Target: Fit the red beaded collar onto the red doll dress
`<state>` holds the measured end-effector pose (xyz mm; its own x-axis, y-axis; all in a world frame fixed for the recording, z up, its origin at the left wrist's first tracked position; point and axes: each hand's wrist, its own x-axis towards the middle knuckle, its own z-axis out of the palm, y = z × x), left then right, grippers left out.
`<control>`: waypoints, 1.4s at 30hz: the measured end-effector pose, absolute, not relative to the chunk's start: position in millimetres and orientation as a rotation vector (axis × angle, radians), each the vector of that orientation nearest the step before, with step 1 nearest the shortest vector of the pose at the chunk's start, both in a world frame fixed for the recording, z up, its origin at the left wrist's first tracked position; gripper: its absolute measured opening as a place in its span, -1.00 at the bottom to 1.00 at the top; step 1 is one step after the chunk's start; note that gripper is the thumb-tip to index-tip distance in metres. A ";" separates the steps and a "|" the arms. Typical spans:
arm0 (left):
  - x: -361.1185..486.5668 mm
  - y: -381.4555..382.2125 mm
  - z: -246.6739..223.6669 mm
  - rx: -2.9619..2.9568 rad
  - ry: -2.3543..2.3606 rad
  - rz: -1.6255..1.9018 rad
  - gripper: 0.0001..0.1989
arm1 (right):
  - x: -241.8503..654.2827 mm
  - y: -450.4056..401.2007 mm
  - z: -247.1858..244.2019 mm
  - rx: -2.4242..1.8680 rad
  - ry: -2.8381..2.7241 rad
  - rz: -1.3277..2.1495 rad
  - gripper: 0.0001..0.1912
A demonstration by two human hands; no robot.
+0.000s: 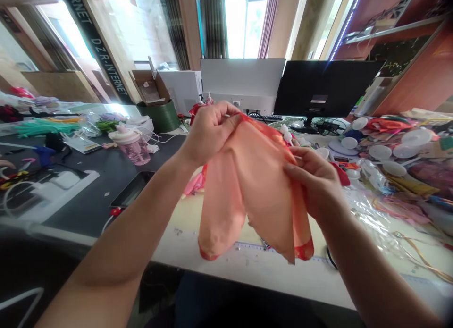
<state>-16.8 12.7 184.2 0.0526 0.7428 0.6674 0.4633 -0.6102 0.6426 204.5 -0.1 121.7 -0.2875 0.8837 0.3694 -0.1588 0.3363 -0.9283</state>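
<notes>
A piece of peach-orange fabric (265, 186) with red patterned edges hangs in the air over the table, between my two hands. My left hand (212, 130) pinches its upper edge near the top middle. Further right and a little lower, my right hand (311, 177) grips the fabric's right side between thumb and fingers. Two rounded lobes of the cloth hang down, their red edges showing at the bottom. Behind the left lobe, a bit of pink material (194, 185) lies on the pale tabletop (184, 219).
A pink bottle (132, 146), a black tablet (132, 191) and a white power strip (63, 191) lie to the left. Two monitors (243, 85) stand behind. Plastic wrap, ribbons and white discs (380, 152) crowd the right. At the far left edge, part of another person's hand shows.
</notes>
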 end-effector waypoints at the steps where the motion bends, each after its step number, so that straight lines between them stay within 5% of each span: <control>1: -20.6 25.6 173.6 2.137 1.383 1.507 -0.84 | 200.7 6.2 111.4 -0.717 -1.535 1.206 -0.72; 5: -34.8 65.8 104.2 2.164 1.871 1.098 -0.84 | 198.7 25.5 58.1 -1.049 -1.859 0.800 -0.62; 12: -62.0 50.6 28.2 2.138 2.059 0.941 -0.85 | 253.8 10.1 11.5 -1.428 -2.369 0.439 -0.79; 21: 2.9 -38.4 7.3 2.636 1.161 0.522 -0.78 | 269.2 -7.6 -0.5 -1.444 -2.595 0.316 -0.79; 23: 20.8 -43.9 -4.6 2.680 1.119 0.466 -0.66 | 264.7 -6.3 -1.6 -1.394 -2.619 0.286 -0.82; 26: 33.7 -42.5 -17.5 2.748 1.148 0.374 -0.76 | 260.7 -4.2 -0.2 -1.362 -2.621 0.319 -0.80; 29: 33.9 -39.0 -19.7 2.608 1.136 0.481 -0.77 | 260.2 -3.4 2.9 -1.376 -2.560 0.451 -0.79; 35: 16.2 -25.6 -11.6 1.380 1.229 1.079 -0.81 | 264.3 -4.5 7.5 -1.363 -2.415 0.497 -0.76; 42: -5.0 -7.4 -24.7 1.021 1.329 1.279 -0.71 | 243.6 -14.2 5.8 -1.299 -2.555 0.422 -0.68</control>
<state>-5.0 -7.4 -24.7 -0.1572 0.9827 -0.0976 -0.0599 0.0892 0.9942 243.6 -14.2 5.8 -0.5742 0.8144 0.0842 0.7441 0.5620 -0.3613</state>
